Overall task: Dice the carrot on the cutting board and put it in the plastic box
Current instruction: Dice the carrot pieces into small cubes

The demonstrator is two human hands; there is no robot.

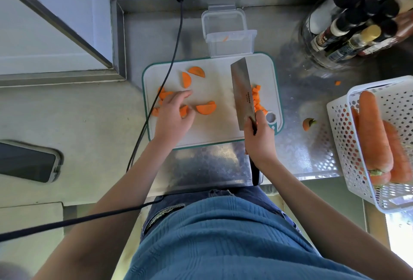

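L hand [173, 114] was spread loosely, fingers relaxed, over half-moon carrot slices [205, 108] at left of the white, teal-rimmed cutting board [214, 132]; whether a slice was pinched couldn't be told. R hand [259, 138] was wrapped round the dark handle of a flat steel cleaver [242, 94], w/ small diced cubes [258, 100] piled just beside the blade. Clear plastic box [231, 42], rectangular, was noted touching the board's far edge, one orange sliver inside.

I've got bare cutting board [214, 121] between my left hand [173, 115] and the cleaver [242, 94] in my right hand [259, 138]. Beyond the blade tip, the plastic box [231, 41] stands open, touching the board's far edge. Diced carrot [258, 100] crowds right of the blade; half-slices [196, 71] ahead of my left fingers; a cable [156, 98] crosses just left.
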